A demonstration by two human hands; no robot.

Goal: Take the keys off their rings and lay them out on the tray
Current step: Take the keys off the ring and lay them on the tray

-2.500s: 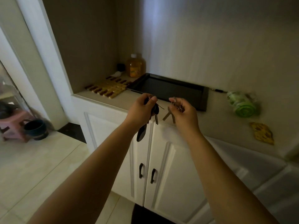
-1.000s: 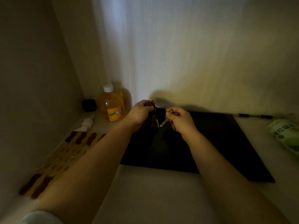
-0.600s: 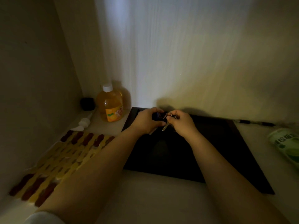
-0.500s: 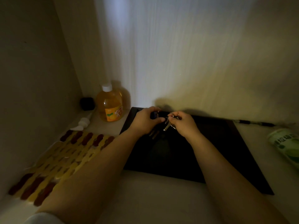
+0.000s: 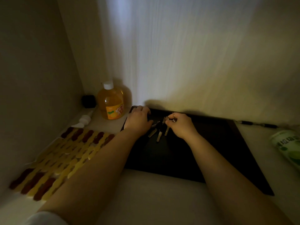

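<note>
Keys (image 5: 159,129) hang in a bunch over the far left part of the black tray (image 5: 219,143), their blades pointing down toward its floor; whether the tips touch it cannot be told in the dim light. The right hand (image 5: 181,125) pinches the key ring (image 5: 172,118) at the top of the bunch between thumb and fingers, holding it above the tray. The left hand (image 5: 139,119) rests at the tray's far left corner with its fingers curled over the rim; one key blade shows just beside its thumb, and whether it grasps that key or anything else cannot be told.

Compared with half a second ago, the left hand has left the bunch and moved toward the tray's corner, and the hands, then close together on the keys, are now apart. The bunch has dropped lower and its blades are fanned out more plainly.

Left of the tray on the tabletop (image 5: 146,200) stand an orange bottle (image 5: 112,103) with a white cap and, beyond it in the corner, a small black object (image 5: 88,101). A white pump nozzle (image 5: 83,120) lies near the bottle. A yellow and dark red mat (image 5: 65,156) lies left of the tray. Right of the tray lies a green and white roll (image 5: 287,145), and a pen (image 5: 256,124) lies against the wall beyond the tray's far right corner.
</note>
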